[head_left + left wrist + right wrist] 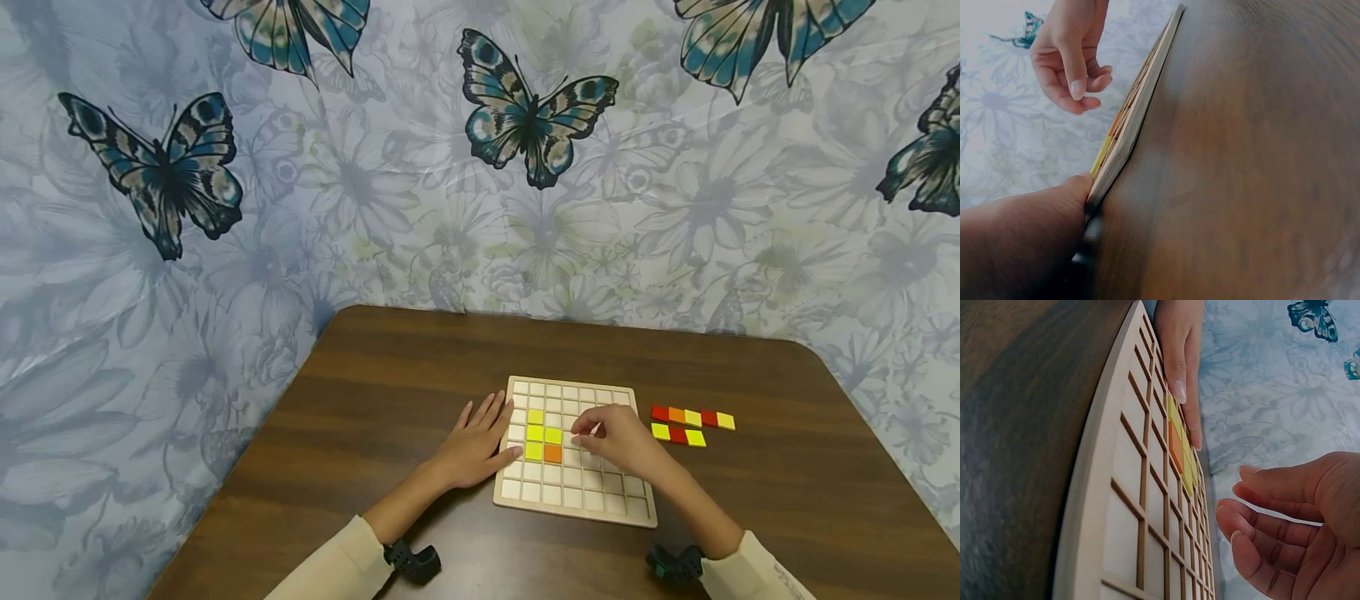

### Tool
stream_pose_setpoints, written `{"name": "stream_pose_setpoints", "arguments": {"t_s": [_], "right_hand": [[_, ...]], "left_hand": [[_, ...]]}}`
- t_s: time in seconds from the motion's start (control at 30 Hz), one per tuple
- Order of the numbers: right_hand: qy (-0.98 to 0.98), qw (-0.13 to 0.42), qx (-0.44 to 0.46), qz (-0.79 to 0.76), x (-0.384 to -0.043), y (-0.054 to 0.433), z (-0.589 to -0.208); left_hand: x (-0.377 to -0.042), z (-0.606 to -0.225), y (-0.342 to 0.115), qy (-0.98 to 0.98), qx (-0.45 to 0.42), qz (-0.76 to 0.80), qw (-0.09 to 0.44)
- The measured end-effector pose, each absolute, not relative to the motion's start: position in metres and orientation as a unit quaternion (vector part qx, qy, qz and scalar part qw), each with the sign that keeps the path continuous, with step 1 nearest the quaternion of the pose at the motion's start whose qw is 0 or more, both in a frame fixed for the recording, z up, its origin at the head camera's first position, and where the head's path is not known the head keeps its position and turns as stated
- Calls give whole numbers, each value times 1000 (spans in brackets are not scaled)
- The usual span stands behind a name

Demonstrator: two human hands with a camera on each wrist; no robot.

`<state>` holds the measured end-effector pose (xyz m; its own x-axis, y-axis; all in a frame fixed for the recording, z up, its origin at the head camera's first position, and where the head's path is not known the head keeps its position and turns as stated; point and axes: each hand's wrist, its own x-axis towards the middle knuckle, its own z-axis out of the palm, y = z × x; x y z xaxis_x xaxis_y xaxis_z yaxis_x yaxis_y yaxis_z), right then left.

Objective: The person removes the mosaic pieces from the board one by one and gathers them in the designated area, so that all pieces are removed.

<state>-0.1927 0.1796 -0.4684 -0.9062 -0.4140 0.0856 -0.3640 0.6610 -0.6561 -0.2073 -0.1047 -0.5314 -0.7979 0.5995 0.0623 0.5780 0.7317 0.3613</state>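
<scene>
A wooden grid board (573, 500) lies on the table. In its left part sit several yellow tiles (535, 433) and an orange tile (552, 453) below a yellow one. My left hand (472, 446) rests at the board's left edge, fingers straight, thumb reaching onto the rim. Over the middle of the board hovers my right hand (618, 435), its fingers loosely bent. The right wrist view shows a gap between the thumb (1285, 481) and fingers of that hand, with no tile visible there.
To the right of the board, loose red, orange and yellow tiles (693, 418) lie in two rows. The brown wooden table (405, 375) reaches back to a wall covering with butterflies (534, 117). Each wrist wears a black device (412, 562).
</scene>
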Motion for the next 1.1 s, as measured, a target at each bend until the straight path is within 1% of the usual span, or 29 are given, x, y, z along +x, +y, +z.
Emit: {"name": "stream_pose_setpoints", "arguments": {"t_s": [0.1,0.33,0.6,0.9,1.1], "right_hand": [[912,34,-216,-346,-195,178,-470],[912,49,-216,-345,-199,167,-471],[913,46,-221,-340,-205,162,-473],[913,62,-212,-344,-209,161,-476],[910,86,-221,-341,-209,161,-477]], "left_hand": [[-208,-531,-103,933,314,175,33],[-208,-540,-106,935,308,175,29],[-209,-540,-105,937,305,169,26],[-209,-539,-104,937,306,168,24],[-209,-538,-104,937,304,171,28]]}}
